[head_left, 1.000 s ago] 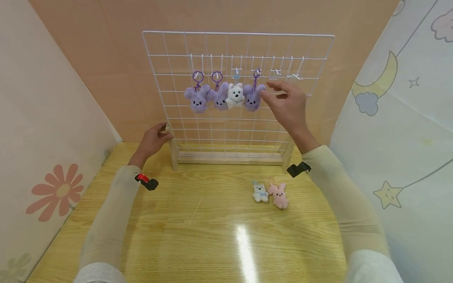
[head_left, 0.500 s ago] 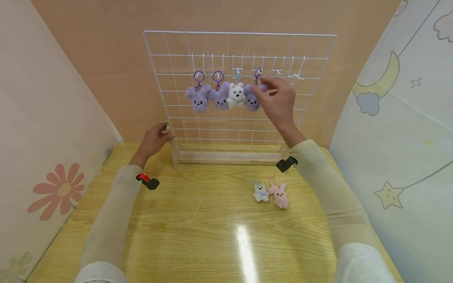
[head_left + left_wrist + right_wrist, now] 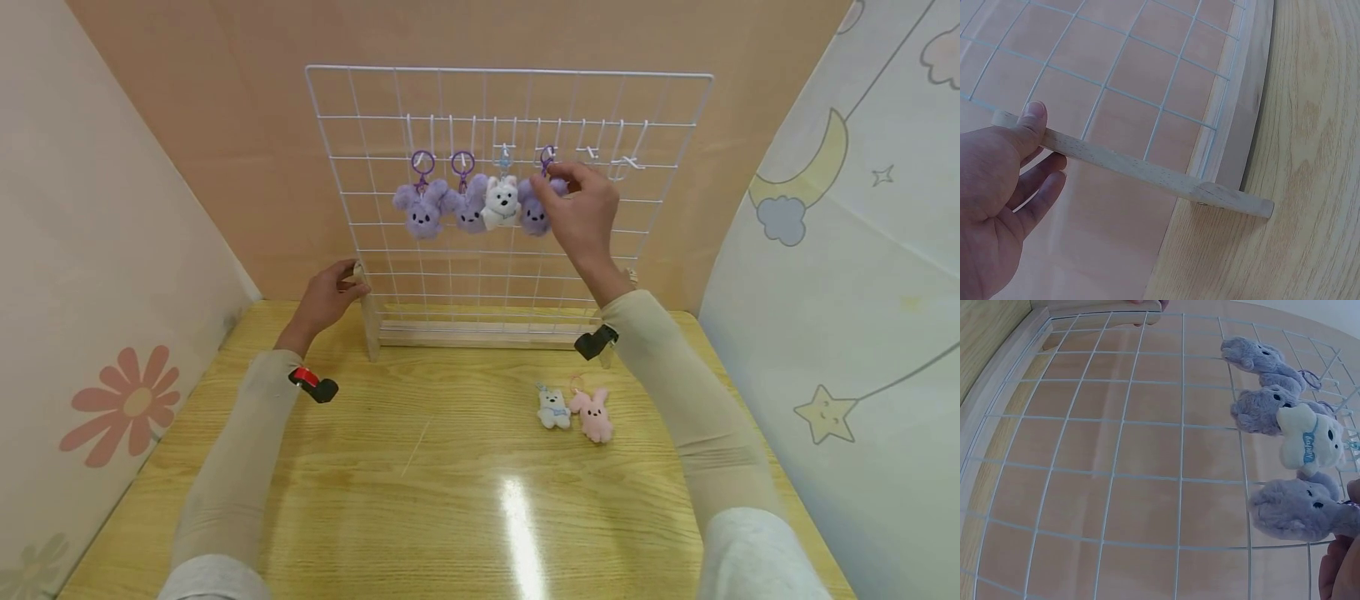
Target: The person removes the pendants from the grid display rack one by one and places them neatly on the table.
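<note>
My left hand (image 3: 321,302) grips the upper end of the wooden side post (image 3: 1129,164) of the rack stand, thumb on one side and fingers on the other. My right hand (image 3: 587,210) is at the rightmost hanging purple plush keychain (image 3: 534,218). Thumb and index finger pinch it near its clasp, just below the hook; the fingers partly cover its top. In the right wrist view that purple plush (image 3: 1291,509) hangs beside a white plush keychain (image 3: 500,202). Two more purple plush keychains (image 3: 423,212) hang to the left, on the white wire grid rack (image 3: 506,73).
On the wooden table (image 3: 360,500) lie a white plush keychain (image 3: 553,410) and a pink plush keychain (image 3: 594,417), right of centre. Bare hooks (image 3: 628,162) stick out at the rack's right. Patterned walls (image 3: 862,317) stand on both sides.
My right hand has moved left from beside the rightmost purple plush to its clasp, and its fingers have closed there. The left hand stays on the post.
</note>
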